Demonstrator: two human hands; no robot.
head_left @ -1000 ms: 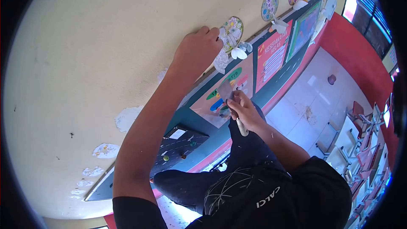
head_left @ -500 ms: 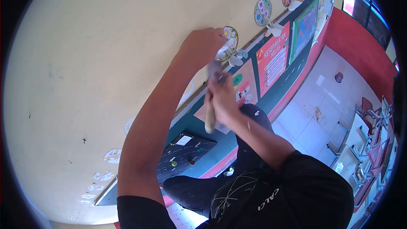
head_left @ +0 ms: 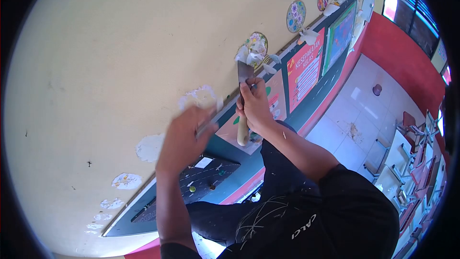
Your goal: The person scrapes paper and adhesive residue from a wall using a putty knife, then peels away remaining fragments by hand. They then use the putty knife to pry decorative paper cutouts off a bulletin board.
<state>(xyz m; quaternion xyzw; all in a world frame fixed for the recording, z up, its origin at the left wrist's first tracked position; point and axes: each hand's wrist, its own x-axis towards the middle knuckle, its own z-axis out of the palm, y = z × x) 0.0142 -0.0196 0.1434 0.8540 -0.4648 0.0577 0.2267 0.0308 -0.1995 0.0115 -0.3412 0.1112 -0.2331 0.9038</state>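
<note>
My right hand point(head_left: 256, 103) grips a scraper point(head_left: 246, 71) with a dark flat blade and a pale, rounded handle. Its blade tip is at the lower edge of a round flowered paper decoration point(head_left: 259, 42) on the cream wall. That decoration is partly torn, with white curled flaps point(head_left: 254, 57) hanging from it. My left hand point(head_left: 182, 139) is smeared by motion, lower along the wall, thumb and fingers apart. A small blurred white scrap point(head_left: 219, 103) shows just beyond its fingertips. Close behind that hand is a pale patch with paper remnants point(head_left: 199, 97).
More round decorations point(head_left: 296, 16) line the wall above a dark green board point(head_left: 282, 74) with posters point(head_left: 306, 62). Bare white patches point(head_left: 149, 147) run down the other way. Below are tiled floor point(head_left: 335, 120) with debris, a small purple-brown container point(head_left: 377, 89), and desks and chairs point(head_left: 395, 163).
My left hand has moved from the flowered decoration down along the wall, leaving its torn flaps exposed. My right hand stays close to the decoration, with the scraper's blade now against its lower edge.
</note>
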